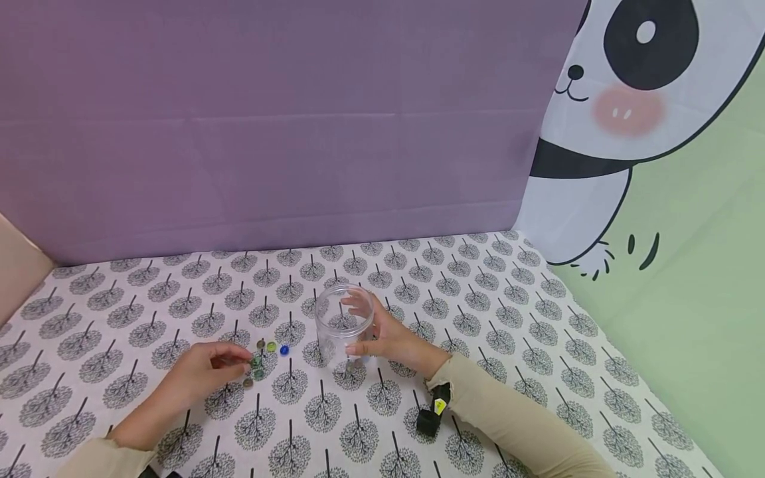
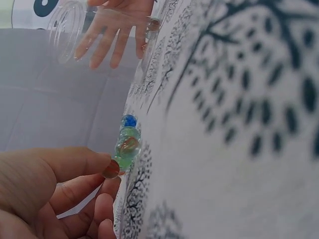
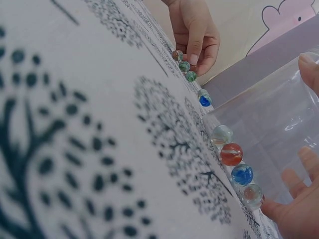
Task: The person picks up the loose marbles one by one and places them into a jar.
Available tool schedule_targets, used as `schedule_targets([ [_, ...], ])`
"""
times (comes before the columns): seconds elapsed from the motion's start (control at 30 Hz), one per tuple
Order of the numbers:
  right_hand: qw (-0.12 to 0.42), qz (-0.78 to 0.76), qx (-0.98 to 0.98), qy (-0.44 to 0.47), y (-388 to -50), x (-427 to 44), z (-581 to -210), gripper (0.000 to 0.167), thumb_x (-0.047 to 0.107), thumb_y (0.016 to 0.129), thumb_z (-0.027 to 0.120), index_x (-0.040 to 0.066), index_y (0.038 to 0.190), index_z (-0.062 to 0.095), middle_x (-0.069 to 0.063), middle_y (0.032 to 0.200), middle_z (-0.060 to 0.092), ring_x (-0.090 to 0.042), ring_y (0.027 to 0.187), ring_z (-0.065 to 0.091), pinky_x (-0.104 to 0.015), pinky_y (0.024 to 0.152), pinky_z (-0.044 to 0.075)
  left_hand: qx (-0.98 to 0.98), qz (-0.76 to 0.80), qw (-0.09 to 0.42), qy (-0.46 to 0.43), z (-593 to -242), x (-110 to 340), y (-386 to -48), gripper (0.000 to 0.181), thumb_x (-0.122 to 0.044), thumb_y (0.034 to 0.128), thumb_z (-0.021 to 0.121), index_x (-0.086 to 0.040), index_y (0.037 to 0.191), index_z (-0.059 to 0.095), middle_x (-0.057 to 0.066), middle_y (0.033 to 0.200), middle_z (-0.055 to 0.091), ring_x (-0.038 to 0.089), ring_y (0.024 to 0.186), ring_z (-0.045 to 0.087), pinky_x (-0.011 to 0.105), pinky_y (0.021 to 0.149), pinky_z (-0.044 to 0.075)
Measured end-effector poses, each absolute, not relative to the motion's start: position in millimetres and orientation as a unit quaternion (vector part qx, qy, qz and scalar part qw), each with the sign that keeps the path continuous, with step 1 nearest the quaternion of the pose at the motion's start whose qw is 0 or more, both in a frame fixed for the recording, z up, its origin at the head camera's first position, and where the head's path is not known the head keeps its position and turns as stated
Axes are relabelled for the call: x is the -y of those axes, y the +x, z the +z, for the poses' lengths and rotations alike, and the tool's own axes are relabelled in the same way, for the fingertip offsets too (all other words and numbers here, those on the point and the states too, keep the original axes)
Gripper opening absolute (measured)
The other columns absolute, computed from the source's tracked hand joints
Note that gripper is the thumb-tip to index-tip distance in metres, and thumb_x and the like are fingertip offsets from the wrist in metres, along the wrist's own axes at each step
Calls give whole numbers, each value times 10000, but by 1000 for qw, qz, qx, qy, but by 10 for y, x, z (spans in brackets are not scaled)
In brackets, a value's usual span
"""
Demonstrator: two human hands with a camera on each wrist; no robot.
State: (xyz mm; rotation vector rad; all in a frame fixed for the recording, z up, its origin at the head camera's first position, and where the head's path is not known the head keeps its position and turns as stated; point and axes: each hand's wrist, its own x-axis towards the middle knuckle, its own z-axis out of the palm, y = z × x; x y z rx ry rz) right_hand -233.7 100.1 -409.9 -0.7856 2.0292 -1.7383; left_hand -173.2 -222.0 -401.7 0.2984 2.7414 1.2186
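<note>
My left hand [image 1: 206, 368] pinches a reddish-brown glass marble [image 2: 111, 169] between its fingertips. Around those fingertips lie several loose marbles, among them a blue marble [image 1: 284, 350], a yellow-green marble [image 1: 271, 346] and a green marble [image 3: 191, 76]. My right hand [image 1: 382, 332] grips an upright clear jar [image 1: 330, 338] from its right side, thumb in front and fingers behind. No lid covers the jar's mouth. At the jar's base, seemingly inside, the right wrist view shows several marbles, including an orange-red marble [image 3: 231, 154] and another blue marble [image 3: 242, 174].
A white cloth [image 1: 251, 458] with a dark tree print covers the table. Behind it rises a purple backdrop [image 1: 269, 166]. A green wall with a panda picture [image 1: 588, 199] borders the right side.
</note>
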Motion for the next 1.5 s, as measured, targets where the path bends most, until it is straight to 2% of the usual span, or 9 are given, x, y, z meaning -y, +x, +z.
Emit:
schedule_targets([
  [0.37,172,-612,-718,-284,-2334,-1004,-4095,911,148,774,760,325,1464,192,46,1507,286,-237,1382,278,-426,1061,331,-915,392,26,96,-3905,2240,-1733,249,-149,864,657,-12,1071,664,38,771,603,75,630,479,216,512,428],
  [0.57,173,-610,-722,-277,-2321,-1012,-4094,917,174,765,770,349,1458,196,82,1497,295,-210,1381,282,-450,1077,302,-915,390,7,99,-3846,2197,-1728,235,-130,866,649,-13,1069,666,36,801,635,49,628,498,206,519,444],
  [0.83,172,-612,-719,-281,-2323,-1012,-4110,916,115,771,756,340,1460,195,52,1504,290,-228,1379,285,-418,1060,334,-908,407,1,99,-3775,2099,-1709,241,-147,867,655,-28,1076,666,40,708,580,52,565,459,210,460,404],
  [1.17,167,-607,-718,-296,-2336,-999,-4124,925,216,758,768,349,1461,181,33,1506,288,-248,1379,280,-374,1031,370,-898,429,1,96,-3720,2033,-1679,238,-194,871,670,-62,1069,673,73,745,593,119,590,486,234,463,406],
  [1.37,164,-607,-717,-300,-2356,-998,-4122,921,183,765,763,340,1464,185,10,1507,290,-256,1379,281,-373,1029,375,-899,427,-10,100,-3677,1974,-1696,258,-199,868,673,-53,1081,669,75,783,623,99,607,491,232,473,408],
  [1.5,168,-609,-716,-298,-2362,-1005,-4123,935,254,749,781,333,1465,185,9,1508,288,-276,1375,284,-379,1022,380,-894,434,-12,112,-3646,1923,-1706,253,-181,864,677,-43,1077,670,81,820,646,98,623,509,230,492,414],
])
